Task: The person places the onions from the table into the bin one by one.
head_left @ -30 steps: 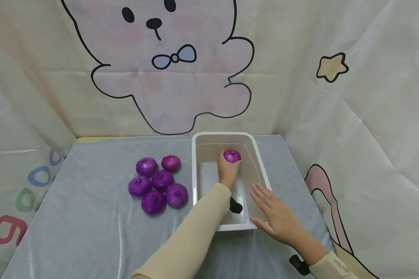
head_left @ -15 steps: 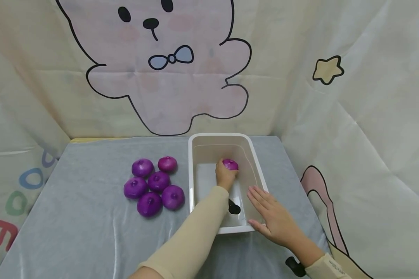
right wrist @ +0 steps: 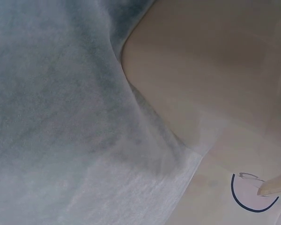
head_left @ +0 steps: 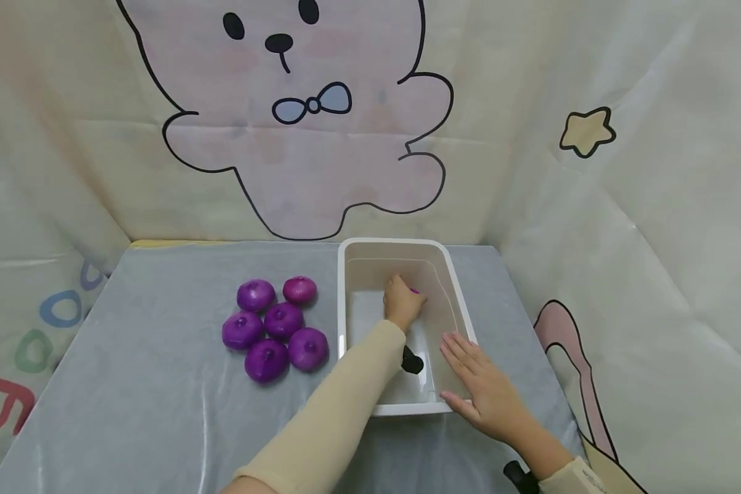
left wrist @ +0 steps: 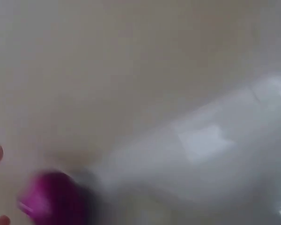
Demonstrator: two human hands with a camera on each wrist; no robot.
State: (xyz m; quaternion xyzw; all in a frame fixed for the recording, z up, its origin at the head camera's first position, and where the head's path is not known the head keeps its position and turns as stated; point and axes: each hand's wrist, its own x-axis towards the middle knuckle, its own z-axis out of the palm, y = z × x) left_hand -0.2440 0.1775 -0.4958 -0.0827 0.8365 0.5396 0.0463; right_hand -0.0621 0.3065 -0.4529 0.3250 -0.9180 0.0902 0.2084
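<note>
The left arm, covered by a cream sleeve [head_left: 333, 412], is extended forward over the near rim of a white plastic bin [head_left: 407, 409], and the left hand [head_left: 403, 300] is lowered inside, in the far half, with its back turned to the head camera. Below this hand is placed one purple onion [left wrist: 56, 199], of which only a small piece can be seen from the head; whether its weight rests on the bin floor cannot be told. In the left wrist view, which is blurred, the fingertips are seen spread, with a gap between the thumb and the onion. The right hand [head_left: 481, 391] is laid flat over the right rim, near the front corner, with four fingers straight and close together and the thumb held apart.

On the left wall cloth, four coloured characters [head_left: 26, 412] are printed, in red, green, blue and purple; they are cut or slanted and cannot be read surely. Small marks on the right cuff [head_left: 571, 478] are too small to be read.

Six other onions [head_left: 284, 320] are grouped on the grey tablecloth [head_left: 130, 384], left of the bin. Two black devices [head_left: 412, 361] are seen, one at each wrist.
</note>
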